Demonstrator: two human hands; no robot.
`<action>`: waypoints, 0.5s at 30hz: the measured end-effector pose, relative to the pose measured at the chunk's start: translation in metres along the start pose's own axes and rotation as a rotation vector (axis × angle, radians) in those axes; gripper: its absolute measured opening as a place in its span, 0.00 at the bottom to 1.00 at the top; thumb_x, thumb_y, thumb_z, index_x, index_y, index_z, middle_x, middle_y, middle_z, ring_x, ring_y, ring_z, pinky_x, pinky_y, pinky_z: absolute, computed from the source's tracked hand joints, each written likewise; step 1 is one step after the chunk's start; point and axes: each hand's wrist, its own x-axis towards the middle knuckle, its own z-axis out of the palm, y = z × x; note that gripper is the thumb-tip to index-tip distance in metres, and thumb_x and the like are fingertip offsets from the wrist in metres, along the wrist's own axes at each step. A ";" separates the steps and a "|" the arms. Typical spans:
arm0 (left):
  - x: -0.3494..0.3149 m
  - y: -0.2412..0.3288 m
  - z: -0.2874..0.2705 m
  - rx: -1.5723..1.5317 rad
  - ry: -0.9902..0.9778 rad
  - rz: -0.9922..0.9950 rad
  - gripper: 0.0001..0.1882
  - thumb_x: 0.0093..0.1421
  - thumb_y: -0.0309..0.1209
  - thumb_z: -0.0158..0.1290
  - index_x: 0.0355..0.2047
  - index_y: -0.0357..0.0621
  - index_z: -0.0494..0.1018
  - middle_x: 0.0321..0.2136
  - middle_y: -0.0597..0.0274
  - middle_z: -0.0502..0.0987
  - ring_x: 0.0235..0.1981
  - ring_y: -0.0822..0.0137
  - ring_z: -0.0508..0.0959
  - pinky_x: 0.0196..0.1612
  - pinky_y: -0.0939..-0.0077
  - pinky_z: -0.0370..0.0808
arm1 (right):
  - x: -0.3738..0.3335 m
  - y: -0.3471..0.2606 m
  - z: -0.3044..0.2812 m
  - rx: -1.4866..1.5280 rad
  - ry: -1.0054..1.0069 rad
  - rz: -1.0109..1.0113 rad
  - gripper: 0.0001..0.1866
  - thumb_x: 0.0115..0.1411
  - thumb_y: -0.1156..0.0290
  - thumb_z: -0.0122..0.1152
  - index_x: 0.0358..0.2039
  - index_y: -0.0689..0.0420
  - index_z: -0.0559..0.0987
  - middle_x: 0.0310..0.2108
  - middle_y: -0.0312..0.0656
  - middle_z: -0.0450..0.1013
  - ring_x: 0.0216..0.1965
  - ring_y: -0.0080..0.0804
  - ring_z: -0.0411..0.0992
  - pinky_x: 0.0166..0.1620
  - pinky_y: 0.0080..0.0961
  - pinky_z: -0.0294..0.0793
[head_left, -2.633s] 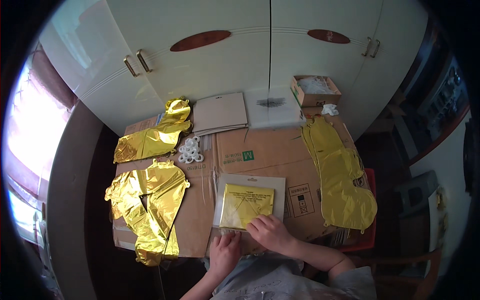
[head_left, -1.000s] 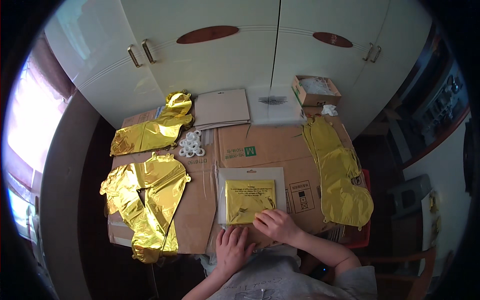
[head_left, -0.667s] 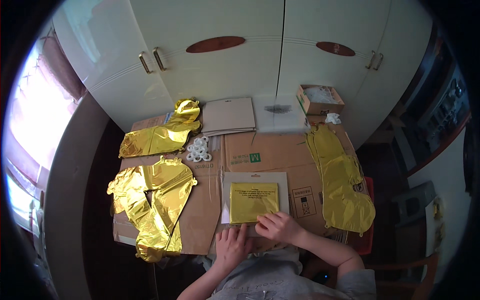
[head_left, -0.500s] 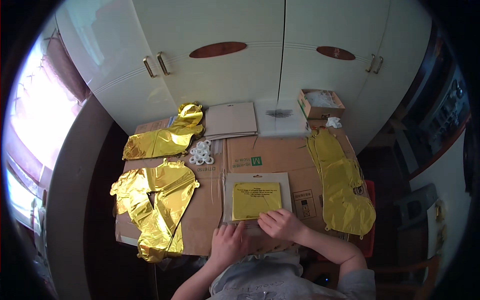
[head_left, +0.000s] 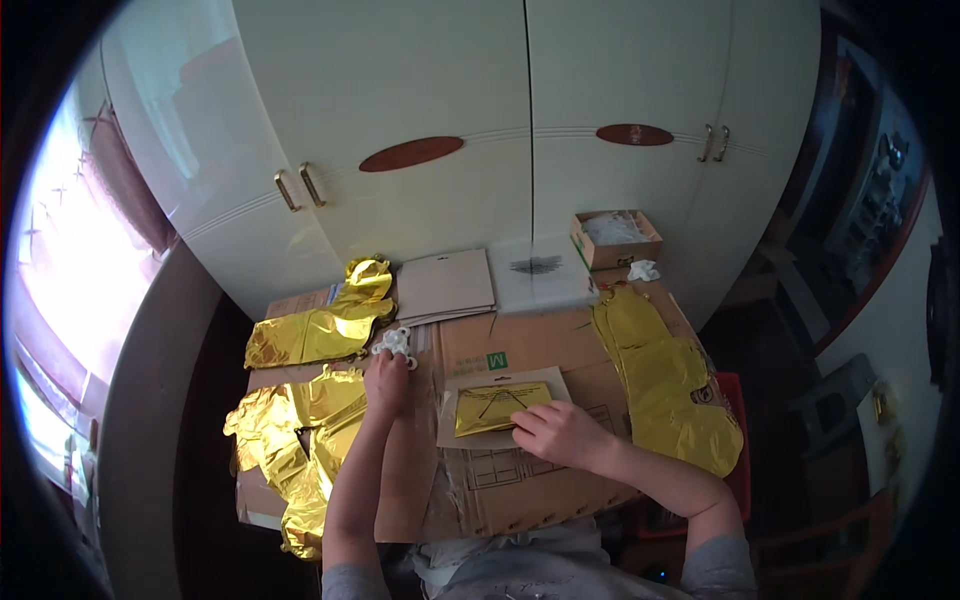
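The flat gold packet (head_left: 498,406) lies on a pale backing card (head_left: 558,386) near the middle of the cardboard-covered table (head_left: 410,490), a little toward the near edge. The packet looks light, thin and slightly springy, like folded foil under clear film, so its face is probably slippery and easily creased. The card should be the stiffer part; its side edges look the safest place to take hold, with a flat pinch rather than a squeeze.

The packet's longer side seems to run left to right, roughly along the near edge of the table, its right end set slightly farther away. The card's hanging slot (head_left: 502,379) points toward the far edge and the cupboard (head_left: 430,80).

The right hand (head_left: 562,435) is at the packet's near right corner, fingers curled close together and touching it; whether they pinch or only press, I cannot tell. The left hand (head_left: 388,383) reaches toward the far left part of the table, fingertips down at a small heap of white rings (head_left: 396,341). Those fingers are bunched, and whether a ring is between them is hidden. The rings look light, hard and smooth. Loose gold foil (head_left: 275,415) lies beside the left forearm, at the table's left edge.
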 end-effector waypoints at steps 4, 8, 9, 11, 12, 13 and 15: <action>-0.006 0.007 -0.012 -0.183 0.070 -0.058 0.04 0.55 0.29 0.56 0.30 0.44 0.78 0.32 0.54 0.76 0.36 0.52 0.78 0.37 0.59 0.76 | -0.004 0.005 0.004 0.019 -0.019 0.048 0.05 0.45 0.72 0.58 0.19 0.53 0.71 0.25 0.34 0.66 0.30 0.27 0.72 0.32 0.23 0.75; -0.028 0.027 -0.063 -0.405 0.197 -0.101 0.03 0.57 0.27 0.58 0.31 0.44 0.80 0.29 0.56 0.77 0.27 0.58 0.79 0.30 0.65 0.76 | -0.005 0.011 0.009 0.046 -0.039 0.075 0.04 0.45 0.73 0.58 0.20 0.54 0.72 0.24 0.35 0.67 0.30 0.29 0.72 0.32 0.24 0.76; -0.039 0.045 -0.088 -0.459 0.191 -0.109 0.03 0.57 0.27 0.58 0.31 0.44 0.80 0.28 0.56 0.77 0.26 0.59 0.79 0.29 0.66 0.75 | -0.005 0.012 0.010 0.051 -0.041 0.081 0.04 0.46 0.73 0.58 0.20 0.54 0.72 0.24 0.35 0.67 0.30 0.29 0.72 0.32 0.24 0.76; -0.067 0.076 -0.127 -0.503 0.187 -0.010 0.03 0.56 0.25 0.59 0.31 0.44 0.80 0.27 0.59 0.77 0.23 0.62 0.78 0.26 0.69 0.75 | -0.001 0.013 0.010 0.062 -0.010 0.079 0.04 0.46 0.73 0.58 0.20 0.54 0.72 0.24 0.35 0.67 0.30 0.29 0.72 0.32 0.25 0.76; -0.079 0.092 -0.138 -0.502 0.185 0.105 0.04 0.54 0.23 0.60 0.31 0.45 0.80 0.26 0.61 0.77 0.22 0.64 0.78 0.24 0.71 0.74 | -0.001 0.013 0.009 0.061 0.002 0.082 0.03 0.46 0.73 0.58 0.20 0.53 0.72 0.24 0.35 0.68 0.30 0.29 0.72 0.32 0.25 0.76; -0.086 0.108 -0.150 -0.466 0.203 0.266 0.06 0.53 0.24 0.60 0.32 0.45 0.80 0.24 0.62 0.75 0.22 0.65 0.77 0.24 0.71 0.74 | 0.000 0.013 0.009 0.062 -0.004 0.086 0.03 0.46 0.73 0.58 0.20 0.53 0.73 0.24 0.34 0.68 0.30 0.29 0.72 0.32 0.24 0.76; -0.093 0.130 -0.156 -0.351 0.148 0.464 0.09 0.51 0.26 0.59 0.35 0.46 0.79 0.21 0.65 0.73 0.21 0.68 0.77 0.23 0.72 0.74 | 0.004 0.011 0.010 0.070 -0.013 0.085 0.03 0.46 0.73 0.58 0.21 0.53 0.73 0.24 0.34 0.68 0.30 0.28 0.72 0.32 0.24 0.76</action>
